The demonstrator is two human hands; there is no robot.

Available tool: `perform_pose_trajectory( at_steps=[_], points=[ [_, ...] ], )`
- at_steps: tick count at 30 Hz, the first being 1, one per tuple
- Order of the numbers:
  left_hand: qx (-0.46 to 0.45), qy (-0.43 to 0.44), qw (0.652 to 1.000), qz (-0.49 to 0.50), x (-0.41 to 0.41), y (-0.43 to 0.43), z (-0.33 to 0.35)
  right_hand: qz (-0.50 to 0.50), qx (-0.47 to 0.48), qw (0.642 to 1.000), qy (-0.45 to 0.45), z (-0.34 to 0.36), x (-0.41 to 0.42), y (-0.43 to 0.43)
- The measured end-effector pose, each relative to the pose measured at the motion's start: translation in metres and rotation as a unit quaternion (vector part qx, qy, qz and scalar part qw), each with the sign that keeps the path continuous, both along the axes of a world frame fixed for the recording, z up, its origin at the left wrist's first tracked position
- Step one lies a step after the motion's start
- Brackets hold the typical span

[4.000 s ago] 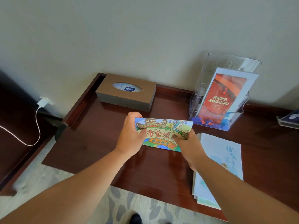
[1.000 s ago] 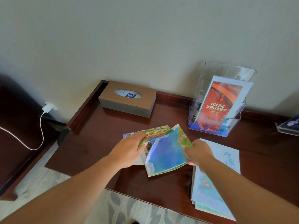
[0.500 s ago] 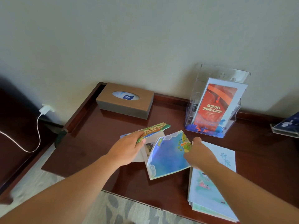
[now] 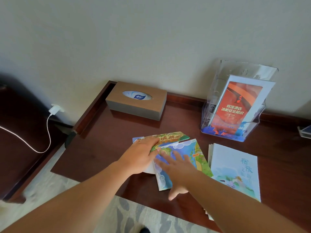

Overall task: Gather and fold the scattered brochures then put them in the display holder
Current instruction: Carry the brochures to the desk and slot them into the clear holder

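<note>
Your right hand [image 4: 176, 170] has dropped the edge it pinched half a second ago. It now lies flat, fingers spread, pressing the blue panel of the brochure [image 4: 193, 152] onto the table [image 4: 109, 140]. The left hand [image 4: 143, 155] pinches the printed cover flap, fingers on top, thumb seemingly under, and holds it raised over the blue panel. My read: you are mid-fold, creasing one panel before the cover closes over it, and nothing new is in the holder yet.

The brochure sits at table centre, just left of a stack of brochures [image 4: 235, 169] that is flat and untouched. The clear display holder [image 4: 244, 68] stands behind by the wall [image 4: 151, 39], with an orange leaflet [image 4: 235, 105] upright in it.

The table is dark glossy wood with a raised back edge. A tissue box [image 4: 136, 100] is at back left. A charger [image 4: 54, 109] is plugged in low on the left, and patterned carpet [image 4: 143, 216] lies below.
</note>
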State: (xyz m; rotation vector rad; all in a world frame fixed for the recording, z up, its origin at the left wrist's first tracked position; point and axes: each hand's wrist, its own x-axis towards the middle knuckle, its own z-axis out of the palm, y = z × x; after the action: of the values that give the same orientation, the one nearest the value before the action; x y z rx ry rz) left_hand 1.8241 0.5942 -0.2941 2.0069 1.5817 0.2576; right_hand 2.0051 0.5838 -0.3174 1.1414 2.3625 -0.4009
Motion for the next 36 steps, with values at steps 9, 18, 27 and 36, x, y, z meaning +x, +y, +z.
perform_pose_trajectory(
  at_steps=[9,18,27,36],
  points=[
    [0.014,0.048,0.998,-0.038,0.007,-0.004,-0.015,-0.043,-0.029,0.995,0.087,0.001,-0.019,0.008],
    [0.013,0.067,0.995,-0.068,0.003,-0.009,-0.025,-0.133,0.063,0.978,0.150,-0.001,0.031,-0.010],
    [-0.001,0.065,0.996,-0.068,0.003,-0.009,-0.022,-0.220,0.040,0.967,0.122,-0.001,0.056,-0.026],
    [-0.003,0.069,0.995,-0.071,0.003,-0.010,-0.021,-0.275,0.069,0.951,0.126,-0.007,0.051,-0.025]
  ],
)
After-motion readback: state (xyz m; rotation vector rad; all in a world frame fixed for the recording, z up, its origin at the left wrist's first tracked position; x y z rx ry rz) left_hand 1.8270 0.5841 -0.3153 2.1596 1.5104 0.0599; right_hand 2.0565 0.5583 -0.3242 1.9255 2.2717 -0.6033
